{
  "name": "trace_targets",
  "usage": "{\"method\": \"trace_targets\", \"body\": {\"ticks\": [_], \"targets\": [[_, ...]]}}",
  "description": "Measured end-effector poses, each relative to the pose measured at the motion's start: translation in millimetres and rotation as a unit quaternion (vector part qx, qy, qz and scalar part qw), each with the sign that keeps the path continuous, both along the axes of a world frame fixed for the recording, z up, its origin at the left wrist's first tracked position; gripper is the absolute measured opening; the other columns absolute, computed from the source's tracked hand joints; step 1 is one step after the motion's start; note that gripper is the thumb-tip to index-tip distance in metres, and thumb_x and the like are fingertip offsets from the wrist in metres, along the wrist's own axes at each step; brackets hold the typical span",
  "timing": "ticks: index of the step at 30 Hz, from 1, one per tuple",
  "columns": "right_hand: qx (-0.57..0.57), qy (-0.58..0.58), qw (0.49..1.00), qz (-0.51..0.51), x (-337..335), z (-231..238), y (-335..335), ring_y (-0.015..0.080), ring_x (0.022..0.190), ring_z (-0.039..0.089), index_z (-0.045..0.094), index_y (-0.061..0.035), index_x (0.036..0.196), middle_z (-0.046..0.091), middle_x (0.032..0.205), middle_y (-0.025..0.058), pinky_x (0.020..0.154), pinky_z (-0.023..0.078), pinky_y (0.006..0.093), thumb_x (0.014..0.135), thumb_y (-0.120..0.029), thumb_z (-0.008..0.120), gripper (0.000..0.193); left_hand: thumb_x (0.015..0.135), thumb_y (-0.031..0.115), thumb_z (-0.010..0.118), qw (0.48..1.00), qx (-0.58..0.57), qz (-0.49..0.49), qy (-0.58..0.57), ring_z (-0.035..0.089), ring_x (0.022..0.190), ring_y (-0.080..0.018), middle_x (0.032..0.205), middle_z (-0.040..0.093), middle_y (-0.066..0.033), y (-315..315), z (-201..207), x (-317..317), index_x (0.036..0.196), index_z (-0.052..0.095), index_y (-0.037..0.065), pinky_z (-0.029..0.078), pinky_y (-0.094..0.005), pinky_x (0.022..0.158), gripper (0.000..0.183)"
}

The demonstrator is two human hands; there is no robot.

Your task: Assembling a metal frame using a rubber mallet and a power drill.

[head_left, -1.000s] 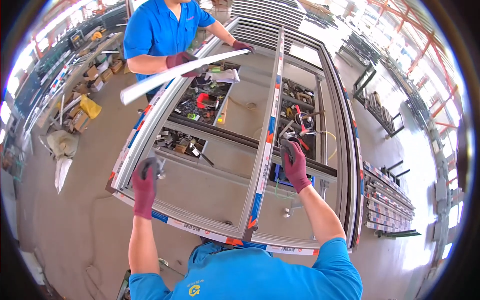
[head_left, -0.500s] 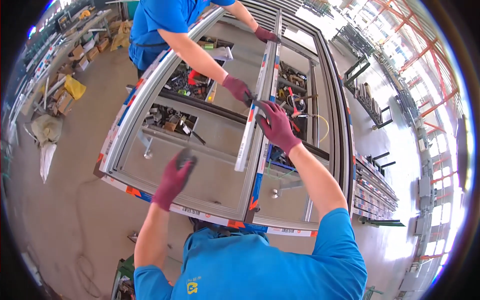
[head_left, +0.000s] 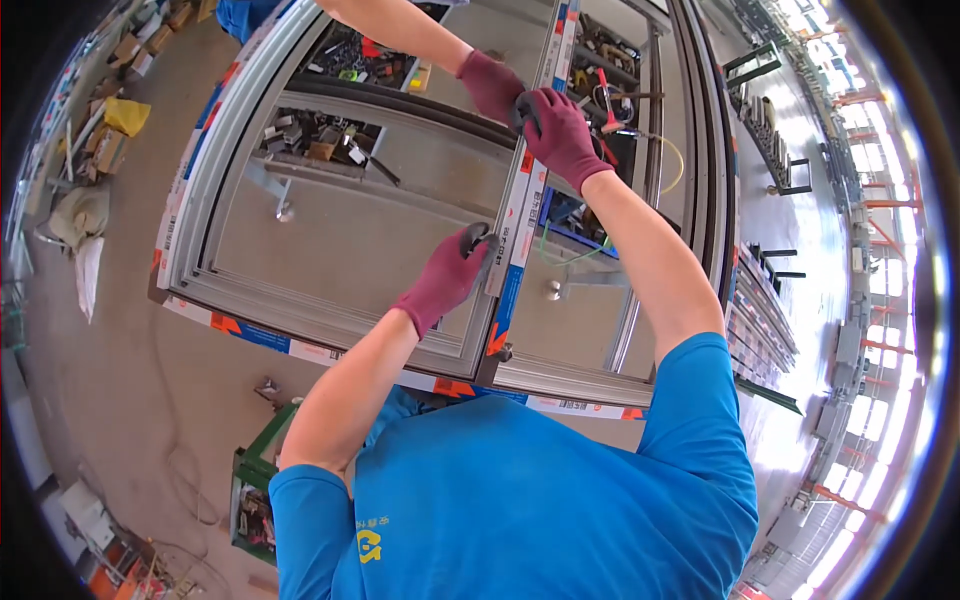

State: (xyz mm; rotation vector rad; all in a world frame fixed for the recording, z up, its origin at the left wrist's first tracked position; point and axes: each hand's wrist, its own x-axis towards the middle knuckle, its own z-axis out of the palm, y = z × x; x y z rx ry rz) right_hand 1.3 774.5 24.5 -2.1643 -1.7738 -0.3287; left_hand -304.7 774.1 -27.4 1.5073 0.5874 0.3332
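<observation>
A large grey aluminium window frame (head_left: 230,205) lies flat before me, its edges covered in printed tape. Along its middle bar (head_left: 506,310) lies a narrow taped metal strip (head_left: 507,232). My left hand (head_left: 447,277), in a maroon glove with dark fingertips, has its fingers curled at the strip's edge near its close end. Farther up the same strip, my right hand (head_left: 562,135), gloved alike, is bent over it with the fingers closed. A co-worker's gloved hand (head_left: 492,85) reaches in from the far left and meets my right fingers there.
Under the frame, bins of small metal parts (head_left: 320,140) and a blue crate (head_left: 575,215) show through the openings. A red-handled tool (head_left: 608,110) with a yellow hose lies right of the bar. A green crate (head_left: 262,450) stands on the floor at lower left. Racked profiles (head_left: 765,310) are at right.
My left hand has moved right, from above the open pane to the strip. The strip now lies against the middle bar. The view has shifted, and the co-worker's body is mostly out of it.
</observation>
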Motion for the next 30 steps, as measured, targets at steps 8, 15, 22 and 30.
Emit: {"method": "trace_targets", "body": {"ticks": [8, 15, 22, 30], "targets": [[0.097, 0.051, 0.993, 0.034, -5, -1, -20, 0.041, 0.111, 0.061, 0.062, -0.007, 0.117, 0.064, 0.114, 0.0171, 0.099, 0.049, 0.0497, 0.089, -0.016, 0.069, 0.031, 0.107, 0.019, 0.06, 0.979, 0.026, -0.112, 0.165, 0.071, 0.093, -0.0226, 0.103, 0.076, -0.0161, -19, 5, -33, 0.119, 0.069, -0.004, 0.055, -0.036, 0.088, 0.027], [0.014, 0.063, 0.995, 0.076, 4, -14, -27, 0.0412, 0.118, 0.06, 0.06, -0.0072, 0.125, 0.063, 0.122, 0.0178, 0.105, 0.048, 0.0484, 0.086, -0.018, 0.074, 0.042, 0.101, 0.017, 0.069, 0.97, 0.071, -0.169, 0.159, 0.074, 0.104, -0.0364, 0.109, 0.074, -0.0237, -16, 31, -44, 0.118, 0.068, 0.0, 0.056, -0.0425, 0.09, 0.025], [-0.018, 0.028, 0.988, 0.149, 33, 2, -7, 0.0406, 0.123, 0.059, 0.059, -0.0057, 0.129, 0.062, 0.13, 0.0182, 0.111, 0.047, 0.0481, 0.08, -0.018, 0.077, 0.054, 0.103, 0.028, 0.066, 0.974, 0.104, -0.102, 0.173, 0.067, 0.11, -0.0486, 0.114, 0.07, -0.0316, -55, 19, -57, 0.131, 0.058, -0.002, 0.054, -0.0517, 0.092, 0.042], [-0.036, -0.022, 0.954, 0.296, 51, -15, 2, 0.0319, 0.098, 0.067, 0.069, -0.0099, 0.103, 0.07, 0.092, 0.0099, 0.103, 0.047, 0.0472, 0.088, -0.033, 0.07, 0.028, 0.091, 0.052, 0.076, 0.938, 0.205, -0.13, 0.247, 0.072, 0.09, -0.0465, 0.098, 0.072, -0.0274, -76, 49, -38, 0.116, 0.048, -0.002, 0.056, -0.0571, 0.075, 0.066]]}}
